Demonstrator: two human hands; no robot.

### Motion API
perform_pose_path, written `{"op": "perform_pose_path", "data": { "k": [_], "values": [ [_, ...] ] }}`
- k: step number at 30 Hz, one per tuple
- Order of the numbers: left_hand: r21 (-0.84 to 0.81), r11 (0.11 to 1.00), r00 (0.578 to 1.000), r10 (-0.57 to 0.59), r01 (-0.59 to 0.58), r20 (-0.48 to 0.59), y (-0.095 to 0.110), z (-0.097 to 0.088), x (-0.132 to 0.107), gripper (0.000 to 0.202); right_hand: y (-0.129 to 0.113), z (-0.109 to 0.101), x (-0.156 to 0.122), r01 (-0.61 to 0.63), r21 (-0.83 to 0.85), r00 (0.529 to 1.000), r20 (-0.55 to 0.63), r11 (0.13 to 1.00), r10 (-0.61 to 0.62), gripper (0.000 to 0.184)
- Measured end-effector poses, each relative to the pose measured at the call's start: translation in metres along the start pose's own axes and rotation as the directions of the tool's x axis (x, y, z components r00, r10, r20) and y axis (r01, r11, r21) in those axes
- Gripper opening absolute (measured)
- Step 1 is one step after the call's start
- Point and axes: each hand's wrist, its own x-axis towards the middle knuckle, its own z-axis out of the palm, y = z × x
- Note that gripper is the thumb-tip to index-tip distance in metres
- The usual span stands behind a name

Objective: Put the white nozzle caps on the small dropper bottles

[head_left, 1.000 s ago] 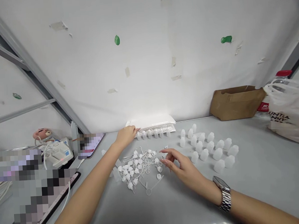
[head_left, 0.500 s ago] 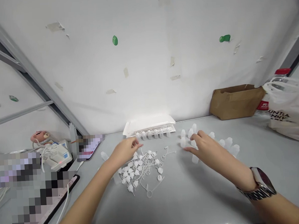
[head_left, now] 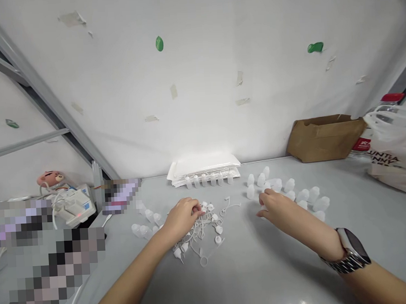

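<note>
My left hand [head_left: 183, 218] rests on a loose pile of small white caps with thin tethers [head_left: 207, 231], its fingers curled and pinching one cap at the pile's top. My right hand [head_left: 277, 207], with a metal watch on the wrist, lies at the near left edge of a group of small translucent white bottles [head_left: 302, 195]. Its fingers are curled down around one bottle, mostly hidden under them. A few more small bottles [head_left: 144, 218] lie on their sides to the left of the pile.
A row of small bottles [head_left: 208, 180] stands in front of a white flat stack [head_left: 203, 164] by the wall. A brown cardboard box [head_left: 324, 137], a white plastic bag [head_left: 394, 158] and a red-capped bottle [head_left: 389, 99] are at the right. A phone [head_left: 121, 195], a charger with cables [head_left: 73, 206] and a metal frame [head_left: 32, 84] are on the left.
My left hand came back from the row by the white stack down onto the cap pile. My right hand went from the pile to the bottle group and closed there.
</note>
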Motion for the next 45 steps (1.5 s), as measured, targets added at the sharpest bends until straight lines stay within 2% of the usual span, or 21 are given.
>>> {"op": "perform_pose_path", "data": {
  "k": [3,6,8,12,14,15,18,22,24,28,32,35,38,42,45],
  "values": [
    [-0.064,0.998,0.999,0.002,-0.005,-0.048,-0.001,-0.001,-0.001,0.018,-0.009,0.001,0.001,0.000,0.063,0.999,0.045,0.998,-0.002,0.012],
    [-0.142,0.990,0.996,-0.021,0.010,-0.082,0.001,-0.003,-0.003,0.020,-0.020,0.005,0.003,0.023,0.195,0.996,0.078,0.981,-0.038,0.008],
    [-0.288,0.957,0.995,-0.039,0.012,-0.087,0.003,-0.002,-0.004,0.023,-0.027,0.009,0.004,0.037,0.296,0.994,0.090,0.954,-0.066,0.008],
    [-0.669,0.743,0.997,-0.073,0.037,-0.025,0.009,0.004,-0.007,0.035,-0.038,0.017,0.006,0.041,0.492,0.990,0.098,0.870,-0.102,0.010],
    [-0.737,0.671,0.995,-0.091,0.084,0.030,0.012,0.007,-0.008,0.033,-0.043,0.016,0.007,0.015,0.562,0.994,0.083,0.827,-0.075,0.004],
    [-0.757,0.646,0.994,-0.094,0.098,0.049,0.013,0.009,-0.008,0.031,-0.045,0.015,0.007,-0.009,0.594,0.996,0.077,0.804,-0.046,0.008],
    [-0.801,0.592,0.995,-0.087,0.094,0.053,0.016,0.014,-0.009,0.027,-0.050,0.010,0.007,-0.086,0.730,0.995,0.100,0.678,0.018,0.017],
    [-0.821,0.566,0.993,-0.119,0.074,0.007,0.016,0.019,-0.009,0.023,-0.055,0.005,0.008,-0.156,0.901,0.977,0.202,0.406,-0.072,0.022],
    [-0.825,0.562,0.992,-0.128,0.066,-0.008,0.016,0.020,-0.009,0.023,-0.057,0.003,0.008,-0.192,0.921,0.964,0.242,0.340,-0.111,0.025],
    [-0.803,0.594,0.995,-0.097,0.044,-0.017,0.018,0.023,-0.014,0.030,-0.061,0.000,0.007,-0.195,0.920,0.951,0.262,0.341,-0.165,0.028],
    [-0.743,0.669,0.999,-0.024,-0.018,-0.046,0.022,0.027,-0.021,0.027,-0.063,0.002,0.006,-0.168,0.896,0.951,0.258,0.411,-0.173,0.029],
    [-0.641,0.760,0.992,0.038,-0.109,-0.124,0.022,0.028,-0.024,0.026,-0.062,0.005,0.006,-0.181,0.885,0.953,0.265,0.430,-0.145,0.028],
    [-0.486,0.843,0.964,0.133,-0.231,-0.229,0.020,0.028,-0.025,0.029,-0.061,0.008,0.007,-0.190,0.874,0.958,0.266,0.448,-0.112,0.028],
    [-0.392,0.852,0.924,0.240,-0.348,-0.298,0.021,0.024,-0.027,0.030,-0.061,0.011,0.007,-0.159,0.867,0.967,0.232,0.471,-0.101,0.028],
    [-0.477,0.833,0.956,0.196,-0.280,-0.219,0.026,0.019,-0.031,0.029,-0.062,0.011,0.007,-0.110,0.852,0.983,0.171,0.512,-0.072,0.030]
  ]
}}
